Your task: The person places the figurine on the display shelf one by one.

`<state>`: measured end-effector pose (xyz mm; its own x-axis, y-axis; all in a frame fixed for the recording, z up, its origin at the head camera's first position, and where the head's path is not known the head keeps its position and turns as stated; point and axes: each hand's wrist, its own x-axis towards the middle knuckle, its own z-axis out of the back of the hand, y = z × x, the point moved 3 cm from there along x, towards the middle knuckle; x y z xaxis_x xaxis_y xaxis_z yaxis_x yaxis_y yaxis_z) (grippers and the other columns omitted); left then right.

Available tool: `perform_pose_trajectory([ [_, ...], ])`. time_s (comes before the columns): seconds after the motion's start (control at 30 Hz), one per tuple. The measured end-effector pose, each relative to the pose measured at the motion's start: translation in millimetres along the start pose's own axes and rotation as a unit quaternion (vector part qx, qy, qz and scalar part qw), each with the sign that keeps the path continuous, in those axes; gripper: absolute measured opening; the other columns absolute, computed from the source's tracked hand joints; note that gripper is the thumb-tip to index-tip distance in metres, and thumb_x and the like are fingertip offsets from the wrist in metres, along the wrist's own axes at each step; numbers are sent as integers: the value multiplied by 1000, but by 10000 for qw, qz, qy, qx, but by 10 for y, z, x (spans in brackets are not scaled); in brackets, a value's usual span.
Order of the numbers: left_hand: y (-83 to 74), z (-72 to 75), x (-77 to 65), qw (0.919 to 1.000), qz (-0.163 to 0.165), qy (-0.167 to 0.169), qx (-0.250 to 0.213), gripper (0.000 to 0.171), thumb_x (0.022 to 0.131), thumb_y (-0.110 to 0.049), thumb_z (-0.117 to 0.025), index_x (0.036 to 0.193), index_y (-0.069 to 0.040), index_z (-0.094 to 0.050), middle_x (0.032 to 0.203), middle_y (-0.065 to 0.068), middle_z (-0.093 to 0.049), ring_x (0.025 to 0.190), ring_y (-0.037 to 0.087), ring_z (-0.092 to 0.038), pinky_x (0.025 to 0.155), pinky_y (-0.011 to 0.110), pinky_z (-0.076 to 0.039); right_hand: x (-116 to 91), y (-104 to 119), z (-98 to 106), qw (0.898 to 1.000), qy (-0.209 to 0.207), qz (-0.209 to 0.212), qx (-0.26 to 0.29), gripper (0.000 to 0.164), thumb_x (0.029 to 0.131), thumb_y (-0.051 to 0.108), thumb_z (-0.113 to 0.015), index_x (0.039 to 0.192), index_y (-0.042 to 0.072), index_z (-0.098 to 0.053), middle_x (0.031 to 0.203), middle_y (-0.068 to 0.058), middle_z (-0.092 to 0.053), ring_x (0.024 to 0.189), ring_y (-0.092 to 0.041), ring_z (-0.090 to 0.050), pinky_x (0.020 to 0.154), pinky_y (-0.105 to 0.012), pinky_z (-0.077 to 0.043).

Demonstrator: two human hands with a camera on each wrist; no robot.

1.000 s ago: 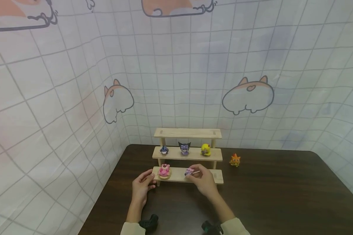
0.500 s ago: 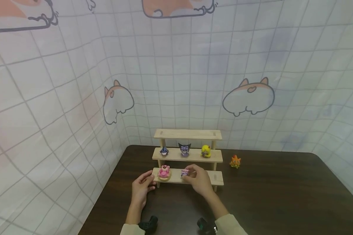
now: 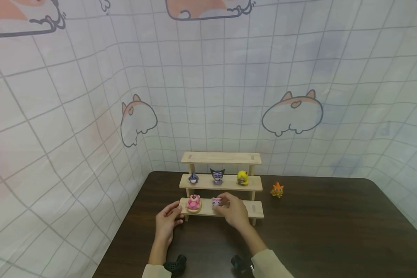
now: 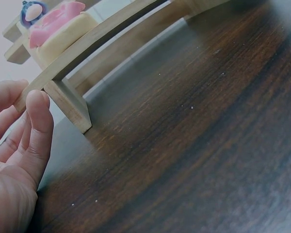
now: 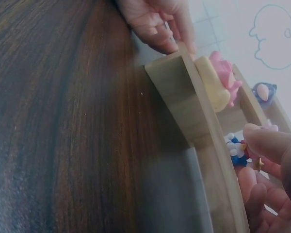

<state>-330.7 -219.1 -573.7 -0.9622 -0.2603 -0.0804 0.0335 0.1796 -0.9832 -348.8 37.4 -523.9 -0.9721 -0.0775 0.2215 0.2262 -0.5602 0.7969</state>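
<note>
A wooden three-step display stand [image 3: 203,211] stands on the dark table. My left hand [image 3: 166,222] pinches the left end of its lowest board between thumb and fingers, as the left wrist view [image 4: 19,141] shows. Over the middle of that board, my right hand [image 3: 234,210] pinches a small pink-and-white figurine [image 3: 216,202]. In the right wrist view, blue and white parts of this figurine [image 5: 236,149] show near the board; my thumb and fingers hide the rest. I cannot tell whether it touches the wood. To its left sits a pink bear figurine [image 3: 194,202] on a cream round base.
On the middle board stand a small blue figurine [image 3: 193,178], a black-eared purple one [image 3: 217,176] and a yellow one [image 3: 242,178]. An orange spiky figurine [image 3: 277,190] is on the table [image 3: 333,224] right of the stand. A patterned white curtain [image 3: 222,77] hangs behind.
My right hand has moved left along the lowest board with the pink-and-white figurine, which now faces front. A stick-like piece seen at its right earlier is out of sight. My left hand stays put.
</note>
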Motion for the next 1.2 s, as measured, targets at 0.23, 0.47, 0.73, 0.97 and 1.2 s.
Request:
perform_pose_trajectory([
  [0.23, -8, -6, -14, 10000, 31, -12, 36, 42, 97, -17, -72, 136, -1, -63, 90, -3, -73, 74, 10, -69, 63, 24, -60, -15, 0, 2, 10000, -2, -5, 31, 29, 85, 26, -84, 110, 16, -73, 100, -2, -77, 78, -12, -69, 66, -30, -51],
  [0.47, -5, -8, -9, 10000, 33, -14, 49, 42, 97, -18, -72, 136, -1, -63, 91, -2, -73, 74, 10, -69, 63, 24, -60, -16, -4, 5, 9999, 56, 1, 106, 30, 85, 26, -84, 111, 16, -72, 102, -3, -77, 80, -13, -71, 67, -31, -52],
  [0.73, -13, -5, -5, 10000, 45, -24, 10, 42, 97, -17, -73, 135, -1, -63, 91, -3, -74, 74, 10, -69, 63, 24, -60, -43, -62, 36, 9981, 151, -101, 580, 38, 85, 27, -85, 115, 10, -69, 101, -5, -76, 83, -17, -72, 69, -32, -57],
  [0.97, 5, -1, 14, 10000, 63, -34, 27, 42, 97, -17, -72, 135, -1, -63, 91, -3, -74, 74, 10, -69, 63, 24, -60, -137, -178, 178, 9968, 236, -193, 737, 34, 88, 28, -82, 114, 11, -69, 97, -1, -73, 86, -14, -67, 73, -32, -56],
  [1.2, 38, 6, 11, 9999, -56, -100, -13, 42, 96, -19, -74, 131, 1, -65, 89, -2, -74, 72, 10, -69, 62, 24, -60, -221, -312, 452, 9954, 623, -10, 733, 27, 92, 20, -77, 114, 6, -71, 97, -2, -72, 85, -12, -66, 72, -25, -55],
])
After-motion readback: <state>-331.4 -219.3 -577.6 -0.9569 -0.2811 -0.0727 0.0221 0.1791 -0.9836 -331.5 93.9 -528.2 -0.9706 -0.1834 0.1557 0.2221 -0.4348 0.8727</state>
